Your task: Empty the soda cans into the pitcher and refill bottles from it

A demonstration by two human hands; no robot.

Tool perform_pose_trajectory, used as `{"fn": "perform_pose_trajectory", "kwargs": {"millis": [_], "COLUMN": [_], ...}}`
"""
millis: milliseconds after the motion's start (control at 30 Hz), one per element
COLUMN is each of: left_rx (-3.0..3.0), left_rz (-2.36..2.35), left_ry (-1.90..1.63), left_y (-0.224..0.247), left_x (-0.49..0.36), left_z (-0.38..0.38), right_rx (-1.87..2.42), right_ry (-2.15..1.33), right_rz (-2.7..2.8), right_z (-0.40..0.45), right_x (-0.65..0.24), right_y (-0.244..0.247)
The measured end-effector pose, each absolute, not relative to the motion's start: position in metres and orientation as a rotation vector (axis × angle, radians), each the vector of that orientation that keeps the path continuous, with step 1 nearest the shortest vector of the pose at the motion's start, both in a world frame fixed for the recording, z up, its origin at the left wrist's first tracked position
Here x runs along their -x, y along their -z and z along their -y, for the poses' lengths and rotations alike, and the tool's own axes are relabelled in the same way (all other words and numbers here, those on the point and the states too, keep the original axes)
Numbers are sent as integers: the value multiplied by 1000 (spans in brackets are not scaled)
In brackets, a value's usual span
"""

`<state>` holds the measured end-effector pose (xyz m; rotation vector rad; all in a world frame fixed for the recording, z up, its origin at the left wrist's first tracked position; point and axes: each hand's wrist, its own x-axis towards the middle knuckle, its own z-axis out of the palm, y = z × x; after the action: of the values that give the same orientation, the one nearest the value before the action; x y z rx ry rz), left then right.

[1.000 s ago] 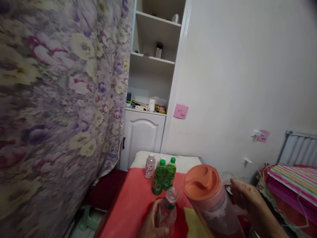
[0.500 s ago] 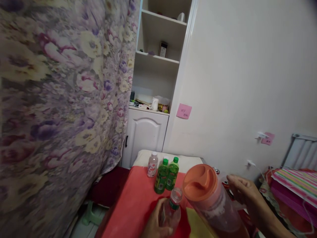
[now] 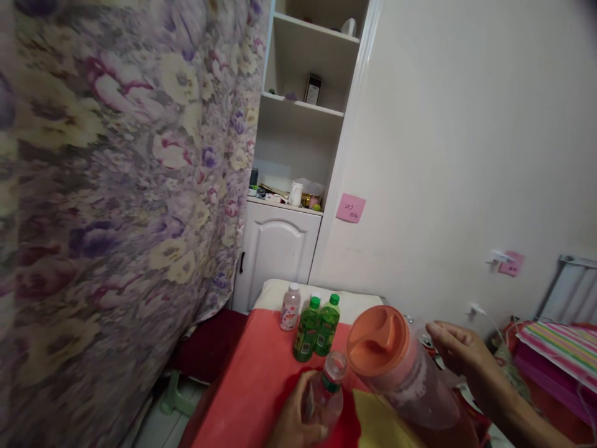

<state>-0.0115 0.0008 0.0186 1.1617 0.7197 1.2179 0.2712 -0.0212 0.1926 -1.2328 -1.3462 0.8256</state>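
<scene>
My left hand (image 3: 296, 414) is wrapped round a clear open-necked bottle (image 3: 325, 401) with a green ring below its mouth. My right hand (image 3: 459, 348) is closed on the handle side of a clear pitcher (image 3: 422, 395), which leans toward the bottle. An orange lid (image 3: 379, 341) tops the pitcher, close to the bottle's mouth. Whether liquid passes between them cannot be made out. Behind the bottle, two green bottles (image 3: 306, 330) with green caps stand upright beside a pinkish bottle (image 3: 290, 308) with a white cap.
The table (image 3: 247, 373) has a red cover, with a yellow cloth (image 3: 377, 417) near its front. Cans and other items are partly hidden behind the pitcher. A floral curtain (image 3: 116, 218) hangs at the left; a striped pink stack (image 3: 559, 351) lies at the right.
The whole view has shifted slightly, so things sit a little further right. Both hands keep hold of the bottle and the pitcher, in nearly the same positions.
</scene>
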Motion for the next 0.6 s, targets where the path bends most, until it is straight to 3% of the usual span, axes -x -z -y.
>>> {"fn": "perform_pose_trajectory", "kwargs": {"millis": [600], "left_rx": [-1152], "left_rz": [-762], "left_ry": [-1261], "left_y": [-19], "left_x": [4], "left_z": [-1], "right_rx": [1283], "right_ry": [-742], "right_rz": [1460], "right_z": [18], "right_x": [-270], "right_y": [-203]}}
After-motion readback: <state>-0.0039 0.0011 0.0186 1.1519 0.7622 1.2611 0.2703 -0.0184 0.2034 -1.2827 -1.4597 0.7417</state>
